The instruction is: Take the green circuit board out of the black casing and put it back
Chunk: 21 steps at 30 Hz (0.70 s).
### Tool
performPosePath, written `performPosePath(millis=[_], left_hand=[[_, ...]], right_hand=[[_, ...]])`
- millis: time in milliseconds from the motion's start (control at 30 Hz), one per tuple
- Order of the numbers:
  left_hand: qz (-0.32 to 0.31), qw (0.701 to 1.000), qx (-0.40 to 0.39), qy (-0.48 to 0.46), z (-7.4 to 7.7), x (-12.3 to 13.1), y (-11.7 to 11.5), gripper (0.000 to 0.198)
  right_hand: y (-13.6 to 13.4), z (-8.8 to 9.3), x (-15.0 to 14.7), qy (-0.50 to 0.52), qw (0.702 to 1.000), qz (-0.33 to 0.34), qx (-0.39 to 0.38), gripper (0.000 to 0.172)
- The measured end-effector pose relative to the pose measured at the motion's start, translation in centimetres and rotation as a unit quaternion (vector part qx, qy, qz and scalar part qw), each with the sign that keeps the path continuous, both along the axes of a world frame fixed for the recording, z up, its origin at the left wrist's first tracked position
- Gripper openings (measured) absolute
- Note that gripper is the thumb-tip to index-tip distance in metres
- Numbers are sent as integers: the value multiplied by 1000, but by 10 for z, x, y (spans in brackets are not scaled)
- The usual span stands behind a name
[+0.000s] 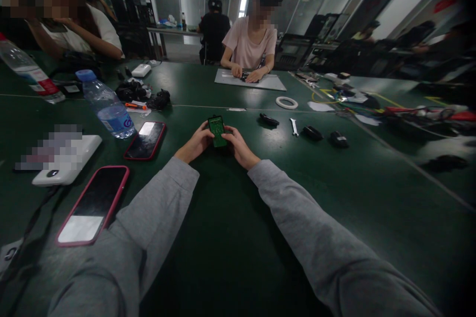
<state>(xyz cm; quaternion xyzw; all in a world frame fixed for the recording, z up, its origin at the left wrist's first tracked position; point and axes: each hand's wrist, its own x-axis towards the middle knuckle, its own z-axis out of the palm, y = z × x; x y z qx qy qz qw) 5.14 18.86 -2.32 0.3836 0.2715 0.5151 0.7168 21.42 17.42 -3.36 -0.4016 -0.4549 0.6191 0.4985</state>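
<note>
Between my two hands, just above the green table (230, 228), is a small green circuit board (217, 131) in a black frame or casing. My left hand (199, 142) grips its left edge, with the thumb on the board's face. On the opposite edge, my right hand (238, 144) holds it in the same way, thumb over the front. The board's face is tilted up toward me. Its back and the fingers behind it are hidden.
Two phones, one a red-cased phone (146, 140), and a water bottle (107, 106) stand to the left with a white power bank (69, 161). A wrench (294, 127), tape roll (286, 103) and black parts (313, 132) lie right. A person (256, 39) works opposite at a grey mat (275, 83).
</note>
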Motion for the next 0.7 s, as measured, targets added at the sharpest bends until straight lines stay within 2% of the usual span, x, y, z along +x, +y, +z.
performPosePath(millis=[200,400,567,700], left_hand=[[-6,1000,-4,22,3,0,-2,46],[-7,999,-24,40,6,0,-3,35],[3,999,-33,42,7,2,-3,28],[15,998,-39,39,4,4,-1,28]], right_hand=[[-2,9,5,25,998,49,-21,65],[-1,8,7,21,998,36,-43,64],[-2,7,6,9,999,33,-25,68],[-4,6,3,7,1000,1,-9,66]])
